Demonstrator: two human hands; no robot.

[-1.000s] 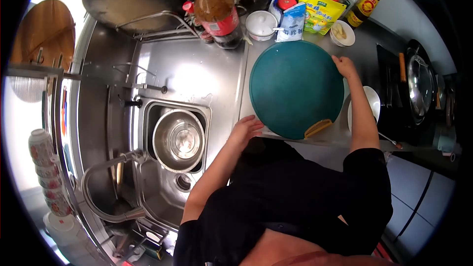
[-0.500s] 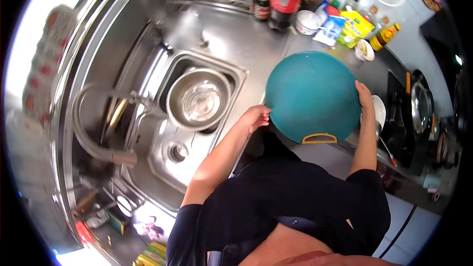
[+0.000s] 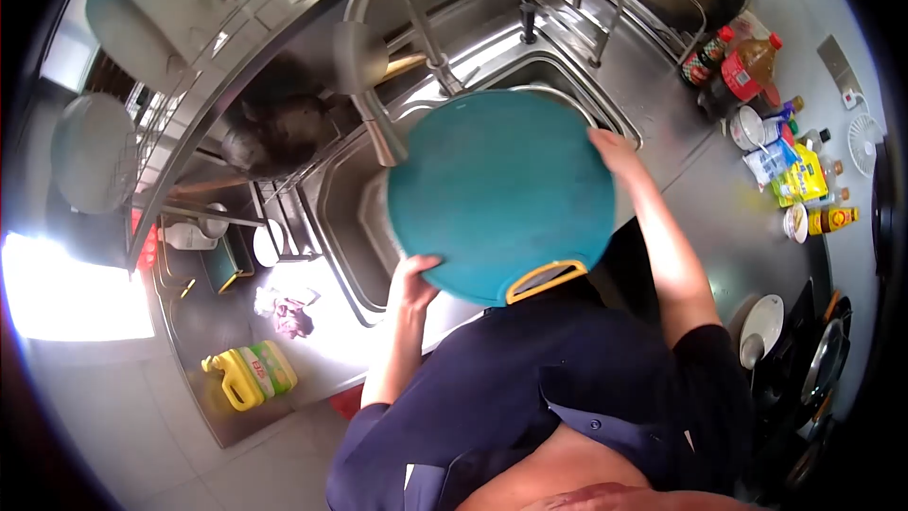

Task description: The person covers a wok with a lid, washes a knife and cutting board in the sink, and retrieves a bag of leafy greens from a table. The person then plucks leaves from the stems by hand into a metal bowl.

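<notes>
A round teal cutting board (image 3: 501, 194) with a yellow handle at its near edge is held up in front of me, over the sink (image 3: 352, 218). My left hand (image 3: 414, 281) grips its lower left rim, the thumb lying on top. On the upper right rim, my right hand (image 3: 615, 151) is closed around the edge. The fingers under the board are hidden. Most of the sink is covered by the board, and only the rim of a metal bowl (image 3: 567, 99) peeks out behind it. The curved faucet (image 3: 383, 137) stands close to the board's left edge.
Soy sauce and cola bottles (image 3: 742, 76), seasoning packets (image 3: 799, 175) and small bottles line the right counter. A white bowl (image 3: 761, 322) sits beside the stove. At left are a yellow detergent jug (image 3: 248, 374), a cloth (image 3: 284, 310) and a dish rack (image 3: 203, 123) above.
The view has swung left. Both hands have carried the cutting board from the right counter to above the sink, and it now hides most of the metal bowl.
</notes>
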